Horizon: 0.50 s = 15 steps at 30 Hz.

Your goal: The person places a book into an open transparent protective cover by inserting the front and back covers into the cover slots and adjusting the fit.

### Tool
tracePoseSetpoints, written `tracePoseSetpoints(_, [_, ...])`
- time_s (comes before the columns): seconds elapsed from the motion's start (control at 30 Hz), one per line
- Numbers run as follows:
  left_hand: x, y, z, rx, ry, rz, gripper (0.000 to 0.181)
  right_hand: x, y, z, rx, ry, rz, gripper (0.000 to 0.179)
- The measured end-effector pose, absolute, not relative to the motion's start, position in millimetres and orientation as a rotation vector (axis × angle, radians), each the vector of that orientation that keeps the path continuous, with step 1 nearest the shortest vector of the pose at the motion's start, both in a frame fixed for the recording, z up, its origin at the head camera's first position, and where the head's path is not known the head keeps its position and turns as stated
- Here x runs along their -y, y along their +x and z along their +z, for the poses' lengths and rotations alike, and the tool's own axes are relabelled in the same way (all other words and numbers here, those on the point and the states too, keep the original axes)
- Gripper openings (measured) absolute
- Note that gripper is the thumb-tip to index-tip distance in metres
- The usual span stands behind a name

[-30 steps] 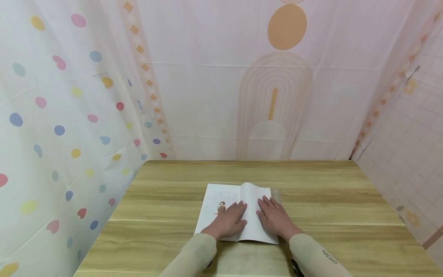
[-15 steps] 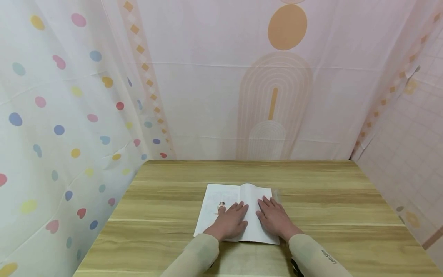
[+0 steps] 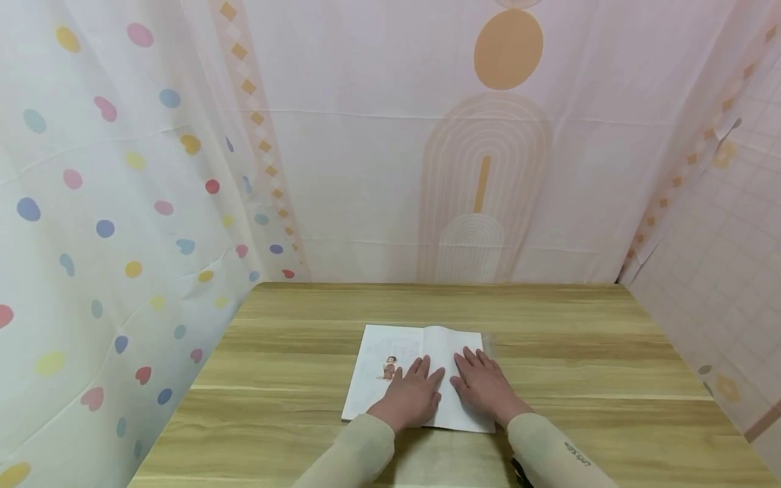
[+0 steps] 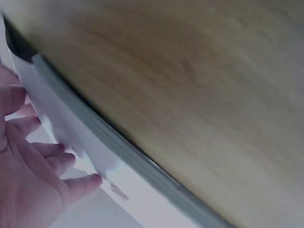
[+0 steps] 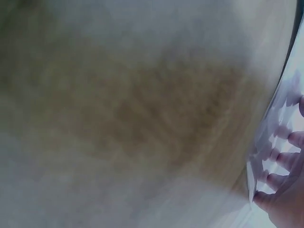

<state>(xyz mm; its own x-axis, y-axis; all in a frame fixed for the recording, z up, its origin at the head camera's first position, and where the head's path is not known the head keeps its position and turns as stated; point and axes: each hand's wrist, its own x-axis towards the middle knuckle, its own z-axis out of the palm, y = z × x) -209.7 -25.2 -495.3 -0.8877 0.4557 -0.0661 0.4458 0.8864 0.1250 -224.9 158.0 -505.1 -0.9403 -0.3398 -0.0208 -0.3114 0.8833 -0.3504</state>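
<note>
An open book [image 3: 381, 342] with white pages lies on the wooden table. Its left page bears a small printed figure [image 3: 389, 367] and faint marks. My left hand [image 3: 410, 396] rests spread across the inner part of the left page, its fingertips near the fold. On the right page, which looks blank, my right hand [image 3: 484, 385] lies flat with the fingers extended. In the left wrist view the book's thick page edge [image 4: 118, 145] shows beside the left hand [image 4: 33, 175]. At the edge of the right wrist view, the right hand's [image 5: 285, 183] fingers touch the page.
The wooden table [image 3: 274, 379] extends around the book on all sides. A strip of clear film [image 3: 487, 343] seems to stick out past the book's right edge. Patterned curtains [image 3: 366, 169] hang behind the table and along both sides.
My left hand has slid slightly right and toward me, uncovering more of the printed figure. The right page's outer edge has shifted slightly right and lies flatter. My right hand has barely moved.
</note>
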Motion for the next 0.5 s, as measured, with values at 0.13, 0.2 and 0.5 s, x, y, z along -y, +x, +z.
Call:
tracePoseSetpoints(0.13, [36.2, -210.7, -491.2, -2.917, 0.687, 0.359, 0.052, -157.0, -223.5, -503.9, -2.976, -0.572, -0.548, 0.052])
tracePoseSetpoints(0.2, [41.7, -210.9, -490.3, -2.887, 0.693, 0.4, 0.055, -156.7, -223.2, -503.9, -2.976, -0.584, -0.562, 0.052])
tracePoseSetpoints(0.5, [44.5, -210.2, -492.4, -2.879, 0.73, 0.382, 0.057, -157.0, -223.6, -502.1, -2.957, -0.575, -0.625, 0.052])
